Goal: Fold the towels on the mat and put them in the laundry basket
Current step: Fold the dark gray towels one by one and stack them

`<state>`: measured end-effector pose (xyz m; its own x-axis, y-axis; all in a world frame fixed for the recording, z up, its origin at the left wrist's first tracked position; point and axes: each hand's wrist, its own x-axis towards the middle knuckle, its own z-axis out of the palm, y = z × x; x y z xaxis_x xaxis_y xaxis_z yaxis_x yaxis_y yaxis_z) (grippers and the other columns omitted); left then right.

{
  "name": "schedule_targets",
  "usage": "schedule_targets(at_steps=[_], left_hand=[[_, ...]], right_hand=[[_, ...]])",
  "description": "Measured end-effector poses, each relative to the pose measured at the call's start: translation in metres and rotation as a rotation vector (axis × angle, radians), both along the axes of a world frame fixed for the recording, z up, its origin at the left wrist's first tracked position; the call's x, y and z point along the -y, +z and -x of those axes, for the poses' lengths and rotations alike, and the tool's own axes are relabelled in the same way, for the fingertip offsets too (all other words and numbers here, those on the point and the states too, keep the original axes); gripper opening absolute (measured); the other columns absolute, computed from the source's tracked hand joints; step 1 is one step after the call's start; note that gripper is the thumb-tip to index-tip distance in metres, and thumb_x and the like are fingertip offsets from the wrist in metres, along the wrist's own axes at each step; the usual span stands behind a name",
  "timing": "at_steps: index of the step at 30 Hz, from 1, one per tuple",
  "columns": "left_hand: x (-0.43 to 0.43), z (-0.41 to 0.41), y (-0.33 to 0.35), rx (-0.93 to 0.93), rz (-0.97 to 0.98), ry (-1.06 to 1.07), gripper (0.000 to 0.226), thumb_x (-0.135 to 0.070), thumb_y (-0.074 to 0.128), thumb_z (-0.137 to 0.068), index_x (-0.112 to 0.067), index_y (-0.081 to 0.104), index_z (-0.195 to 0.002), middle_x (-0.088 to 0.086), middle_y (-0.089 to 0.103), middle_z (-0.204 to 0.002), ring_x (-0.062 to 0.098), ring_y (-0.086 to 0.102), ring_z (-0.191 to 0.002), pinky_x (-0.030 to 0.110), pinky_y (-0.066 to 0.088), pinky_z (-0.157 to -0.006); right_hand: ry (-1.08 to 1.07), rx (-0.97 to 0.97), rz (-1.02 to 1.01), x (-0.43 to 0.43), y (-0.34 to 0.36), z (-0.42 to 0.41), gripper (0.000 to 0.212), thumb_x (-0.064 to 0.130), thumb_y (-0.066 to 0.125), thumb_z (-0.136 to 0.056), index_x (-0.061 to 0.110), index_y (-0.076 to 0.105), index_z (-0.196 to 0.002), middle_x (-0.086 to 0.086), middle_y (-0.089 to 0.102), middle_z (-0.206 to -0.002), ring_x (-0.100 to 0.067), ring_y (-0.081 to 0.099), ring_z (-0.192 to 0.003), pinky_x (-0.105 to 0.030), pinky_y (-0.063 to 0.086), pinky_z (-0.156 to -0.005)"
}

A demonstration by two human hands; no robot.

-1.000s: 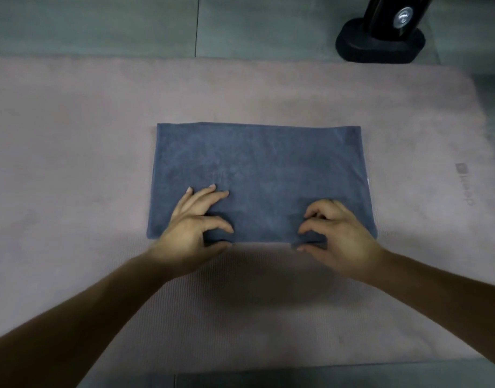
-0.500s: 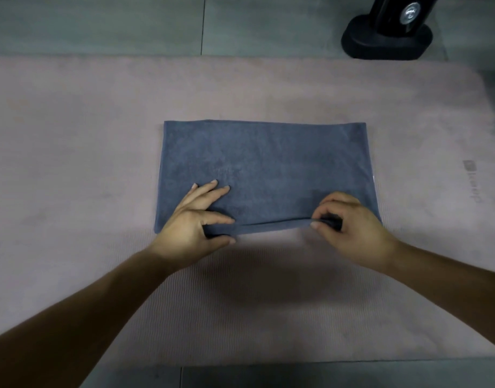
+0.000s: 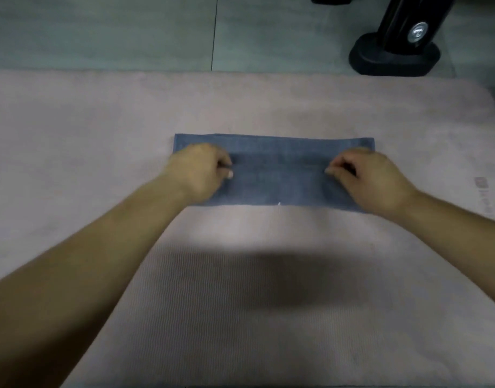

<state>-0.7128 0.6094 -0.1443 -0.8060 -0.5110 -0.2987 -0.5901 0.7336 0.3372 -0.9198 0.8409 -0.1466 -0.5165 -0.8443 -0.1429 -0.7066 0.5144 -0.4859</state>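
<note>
Fig. Closing a lengthwise fold. The blue towel [image 3: 280, 177] lies flat on the mat [image 3: 101, 141], in its far half and about midway between the mat's left and right edges. Its long sides run parallel to the mat's far edge. The left hand [image 3: 201, 170] and the right hand [image 3: 366, 177] sit at opposite ends of the towel. Each has its fingers curled and pinches the loose edge of the upper layer, though blur hides the exact grip. A narrow strip of the lower layer shows beyond that edge, so I judge the fold not yet closed.

To finish it well, I would carry both pinches toward the mat's far edge at the same pace. That way the loose edge lands parallel on the far hem. I would keep the cloth lightly taut between the hands so that no wrinkle is trapped, and check both end corners before letting go. Releasing one hand early would probably skew the layers.

A black stand base [image 3: 394, 57] rests on the floor past the mat's far right corner. No laundry basket is in view.
</note>
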Motion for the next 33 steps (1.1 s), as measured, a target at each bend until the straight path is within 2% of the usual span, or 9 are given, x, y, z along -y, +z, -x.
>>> schedule_targets(at_steps=[3, 6, 10, 15, 18, 22, 25, 28, 33], left_hand=[[0.016, 0.043, 0.004, 0.079, 0.166, 0.069, 0.026, -0.027, 0.056, -0.098, -0.023, 0.066, -0.122, 0.006, 0.064, -0.127, 0.03, 0.056, -0.12, 0.04, 0.035, -0.103], [0.025, 0.068, -0.005, 0.139, 0.129, 0.153, 0.03, -0.027, 0.055, -0.098, -0.019, 0.062, -0.126, 0.008, 0.061, -0.131, 0.032, 0.053, -0.123, 0.042, 0.033, -0.106], [0.022, 0.067, -0.022, 0.096, 0.149, 0.201, 0.026, -0.032, 0.051, -0.098, -0.019, 0.065, -0.116, 0.008, 0.066, -0.121, 0.032, 0.054, -0.118, 0.041, 0.033, -0.103], [0.022, 0.061, -0.034, 0.025, 0.208, 0.199, 0.026, -0.034, 0.051, -0.098, -0.019, 0.065, -0.113, 0.008, 0.066, -0.115, 0.031, 0.052, -0.115, 0.041, 0.033, -0.101], [0.012, 0.059, -0.038, -0.031, 0.258, 0.227, 0.027, -0.03, 0.051, -0.097, -0.019, 0.064, -0.117, 0.007, 0.063, -0.119, 0.03, 0.05, -0.119, 0.044, 0.026, -0.109], [-0.028, 0.046, -0.042, -0.194, 0.247, 0.145, 0.046, -0.033, 0.05, -0.097, -0.025, 0.048, -0.142, 0.01, 0.029, -0.16, 0.029, 0.013, -0.152, 0.055, -0.005, -0.119], [-0.05, 0.033, -0.051, -0.023, 0.212, 0.012, 0.058, -0.047, 0.028, -0.103, -0.03, 0.019, -0.158, 0.008, -0.004, -0.168, 0.026, -0.011, -0.154, 0.054, -0.012, -0.121], [-0.045, 0.023, -0.059, 0.08, 0.211, 0.062, 0.069, -0.063, 0.014, -0.099, -0.033, -0.001, -0.159, 0.002, -0.012, -0.167, 0.02, -0.017, -0.153, 0.056, -0.014, -0.12], [-0.016, 0.001, -0.064, 0.137, 0.254, 0.172, 0.077, -0.071, 0.008, -0.093, -0.032, -0.005, -0.159, -0.001, -0.013, -0.167, 0.018, -0.018, -0.152, 0.058, -0.012, -0.12]], right_hand=[[-0.019, -0.191, -0.058, 0.03, -0.002, 0.032, 0.028, 0.038, 0.056, -0.097, 0.011, 0.064, -0.091, -0.01, 0.063, -0.096, -0.028, 0.058, -0.087, -0.035, 0.045, -0.076], [0.009, -0.291, -0.226, 0.054, -0.011, 0.054, 0.031, 0.046, 0.052, -0.096, 0.016, 0.058, -0.088, -0.011, 0.063, -0.099, -0.033, 0.058, -0.09, -0.038, 0.046, -0.077], [0.004, -0.346, -0.273, 0.065, -0.027, 0.06, 0.031, 0.044, 0.05, -0.097, 0.015, 0.057, -0.09, -0.014, 0.064, -0.1, -0.034, 0.059, -0.091, -0.04, 0.044, -0.082], [-0.075, -0.519, -0.038, 0.05, -0.029, 0.024, 0.038, 0.041, 0.05, -0.093, 0.009, 0.066, -0.106, -0.016, 0.062, -0.112, -0.037, 0.052, -0.107, -0.046, 0.037, -0.092], [0.0, -0.376, 0.027, 0.046, -0.037, -0.027, 0.054, 0.049, 0.037, -0.094, 0.017, 0.059, -0.132, -0.011, 0.05, -0.144, -0.034, 0.037, -0.137, -0.051, 0.027, -0.112], [0.0, -0.242, -0.221, 0.052, -0.062, -0.047, 0.073, 0.059, 0.008, -0.092, 0.027, 0.017, -0.158, -0.003, 0.006, -0.167, -0.027, -0.002, -0.153, -0.054, -0.006, -0.122], [0.042, -0.284, -0.242, 0.052, -0.07, -0.043, 0.073, 0.059, 0.007, -0.093, 0.027, 0.011, -0.159, -0.002, 0.001, -0.167, -0.027, -0.005, -0.154, -0.054, -0.01, -0.121], [0.128, -0.319, -0.287, 0.044, -0.066, -0.028, 0.075, 0.065, 0.003, -0.093, 0.03, 0.003, -0.159, 0.003, -0.004, -0.167, -0.023, -0.009, -0.153, -0.054, -0.011, -0.121], [0.125, -0.284, -0.333, 0.022, -0.061, 0.026, 0.077, 0.072, 0.001, -0.09, 0.033, -0.005, -0.158, 0.009, -0.007, -0.166, -0.017, -0.01, -0.153, -0.045, -0.01, -0.123]])
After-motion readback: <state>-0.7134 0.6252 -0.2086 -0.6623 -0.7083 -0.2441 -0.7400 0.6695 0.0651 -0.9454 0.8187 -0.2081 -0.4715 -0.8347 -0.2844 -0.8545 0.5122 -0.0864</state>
